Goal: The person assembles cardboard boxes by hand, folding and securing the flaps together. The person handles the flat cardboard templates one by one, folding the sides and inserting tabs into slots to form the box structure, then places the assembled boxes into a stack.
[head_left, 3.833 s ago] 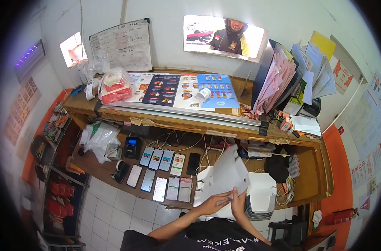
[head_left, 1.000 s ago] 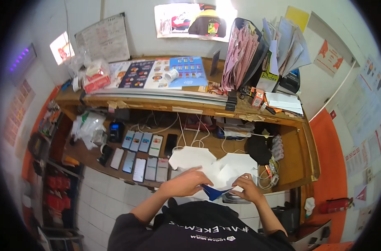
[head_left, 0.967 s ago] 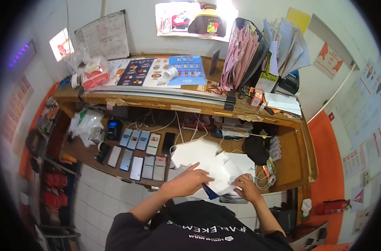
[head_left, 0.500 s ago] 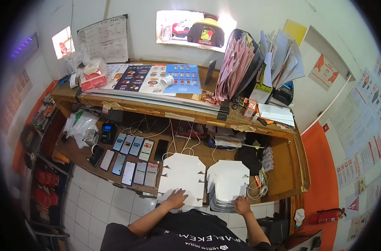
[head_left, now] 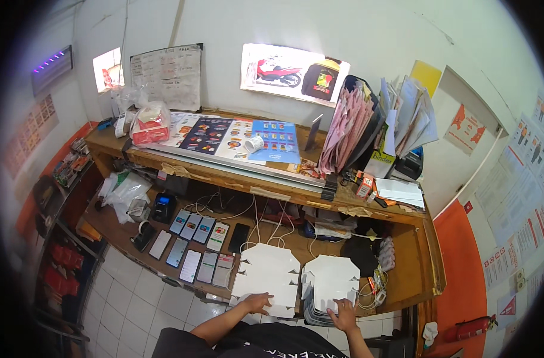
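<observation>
Two piles of flat white die-cut cardboard box blanks lie side by side at the front of the lower desk. My left hand (head_left: 258, 303) rests on the near part of the left box blank (head_left: 267, 271), fingers apart and holding nothing. Over the near right corner of the right stack of box blanks (head_left: 330, 279) lies my right hand (head_left: 344, 312), its fingers spread on the top sheet. Notches show along the sides of the left blank. The right pile is visibly thick, with many layered edges at its front left.
Several phones (head_left: 190, 266) lie in rows left of the blanks, beside a tape dispenser (head_left: 143, 236) and a small dark printer (head_left: 164, 207). White cables (head_left: 276, 224) run behind. A raised wooden shelf (head_left: 224, 173) holds menu sheets, a tape roll (head_left: 254, 144) and paper-filled folders (head_left: 346, 128).
The view has tilted upward, so the desk sits lower in the picture. My right hand has gone from curled at the stack's front edge to spread on its top; my left stays on its blank.
</observation>
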